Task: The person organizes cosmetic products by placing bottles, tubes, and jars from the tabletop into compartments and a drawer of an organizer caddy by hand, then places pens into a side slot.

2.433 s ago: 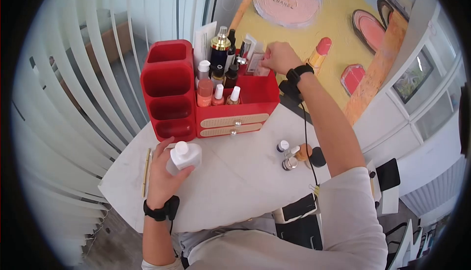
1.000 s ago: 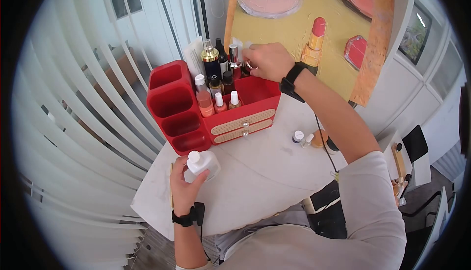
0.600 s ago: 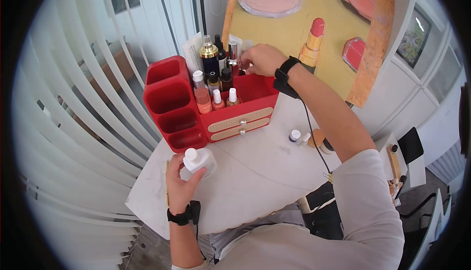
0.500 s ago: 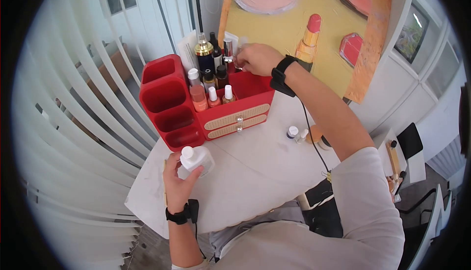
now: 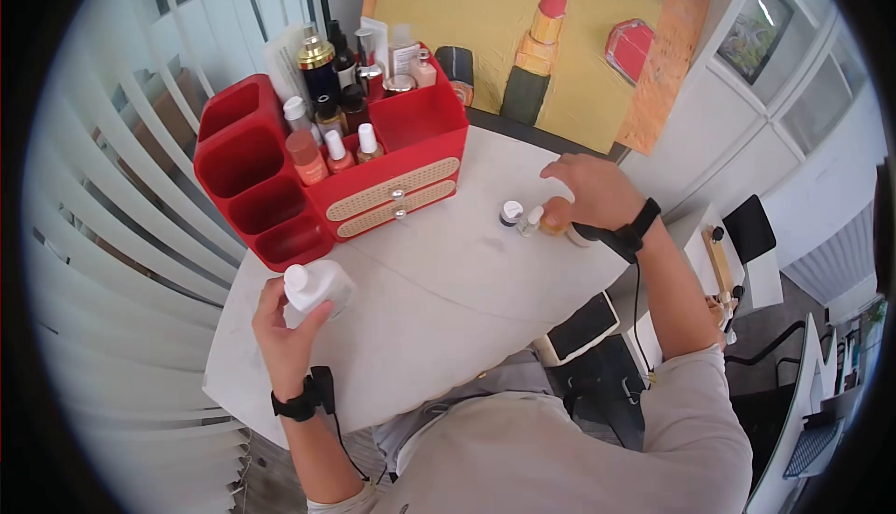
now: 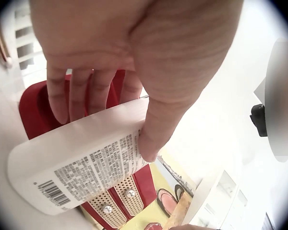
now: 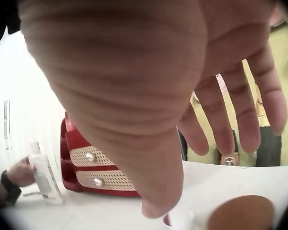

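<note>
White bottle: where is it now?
In the head view, the white bottle is left of centre, in the left hand's grip, just in front of the left end of the red organizer.

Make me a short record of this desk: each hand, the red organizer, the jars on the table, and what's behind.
Left hand: holds the white bottle
Right hand: holds nothing, near the orange jar
Organizer: red, two closed drawers, bottles inside, including a navy one
Table: white; the orange jar stands by a small clear bottle and a white-capped jar
Behind: painting with a lipstick
</note>
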Action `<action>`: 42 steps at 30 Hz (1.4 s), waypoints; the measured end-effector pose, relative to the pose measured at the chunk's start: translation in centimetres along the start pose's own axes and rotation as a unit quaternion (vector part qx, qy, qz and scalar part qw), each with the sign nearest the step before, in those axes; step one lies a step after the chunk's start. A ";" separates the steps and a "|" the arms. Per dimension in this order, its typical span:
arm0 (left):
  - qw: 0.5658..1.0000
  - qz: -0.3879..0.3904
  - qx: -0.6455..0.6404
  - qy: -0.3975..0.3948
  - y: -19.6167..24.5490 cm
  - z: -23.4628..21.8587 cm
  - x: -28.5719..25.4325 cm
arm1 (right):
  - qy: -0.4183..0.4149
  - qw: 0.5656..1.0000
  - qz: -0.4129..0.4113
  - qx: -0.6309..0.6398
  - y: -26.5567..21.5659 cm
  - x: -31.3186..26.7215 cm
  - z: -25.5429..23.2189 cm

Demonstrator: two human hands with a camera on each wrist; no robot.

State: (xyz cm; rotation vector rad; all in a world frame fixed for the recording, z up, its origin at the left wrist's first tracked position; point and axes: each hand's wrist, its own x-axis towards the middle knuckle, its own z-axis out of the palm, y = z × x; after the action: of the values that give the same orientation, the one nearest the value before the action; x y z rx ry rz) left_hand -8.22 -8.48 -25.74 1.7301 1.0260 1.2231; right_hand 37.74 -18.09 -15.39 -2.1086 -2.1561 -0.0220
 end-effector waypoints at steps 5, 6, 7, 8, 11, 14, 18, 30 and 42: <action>1.000 0.008 -0.017 0.006 0.2 0.3 0.0 | -0.108 0.994 0.019 0.014 2.4 -0.4 3.8; 0.999 0.000 -0.034 0.014 0.1 0.3 0.1 | -0.104 0.994 0.022 0.026 2.6 -0.3 3.9; 0.999 0.005 -0.030 0.018 -0.1 0.3 0.1 | -0.098 0.995 0.017 0.027 2.9 0.0 3.5; 0.999 0.009 -0.035 0.015 -0.3 0.3 0.1 | -0.053 0.998 -0.001 0.023 3.5 0.2 2.8; 0.999 0.015 -0.038 0.019 -0.6 0.1 0.1 | 0.086 0.995 -0.001 0.048 3.3 2.2 -1.5; 0.999 0.008 -0.042 0.003 -0.3 0.2 0.2 | 0.236 0.951 0.000 0.201 -0.1 5.6 -6.0; 0.999 0.004 -0.042 -0.004 -0.1 0.2 0.1 | 0.176 0.924 -0.050 0.336 -3.5 12.6 -5.7; 1.000 0.011 -0.024 0.000 -1.6 -0.1 0.0 | 0.157 0.977 -0.143 -0.016 -7.9 17.5 -3.3; 1.000 0.001 -0.030 0.002 -1.0 0.0 -0.2 | 0.091 0.991 0.081 -0.060 -3.7 0.9 6.1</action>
State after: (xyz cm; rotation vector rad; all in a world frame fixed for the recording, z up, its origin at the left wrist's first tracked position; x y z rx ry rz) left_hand -8.46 -8.31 -26.72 1.6835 0.9791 1.2473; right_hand 33.53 -16.71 -21.07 -2.2427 -1.9198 -0.3238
